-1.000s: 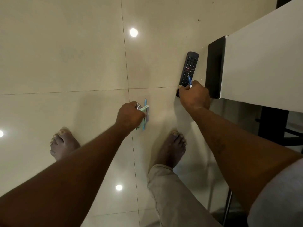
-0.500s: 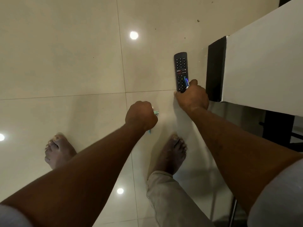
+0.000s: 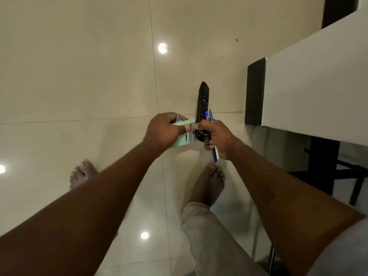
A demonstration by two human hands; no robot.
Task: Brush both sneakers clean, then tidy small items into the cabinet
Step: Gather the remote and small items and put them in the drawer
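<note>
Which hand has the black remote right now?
The right hand: it grips the long black remote control with blue pens, while the left hand holds a pale green cardboard box.

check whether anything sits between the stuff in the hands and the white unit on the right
Nothing visible does. The right hand grips the remote and blue pens, the left hand holds the pale green box, and only bare floor shows between them and the white unit. Whether that unit is the cabinet cannot be told.

Both my forearms reach forward; left hand (image 3: 163, 131) grips box (image 3: 183, 140), right hand (image 3: 219, 136) at its 3 o'clock grips remote (image 3: 203, 98), pens (image 3: 209, 115).
</note>
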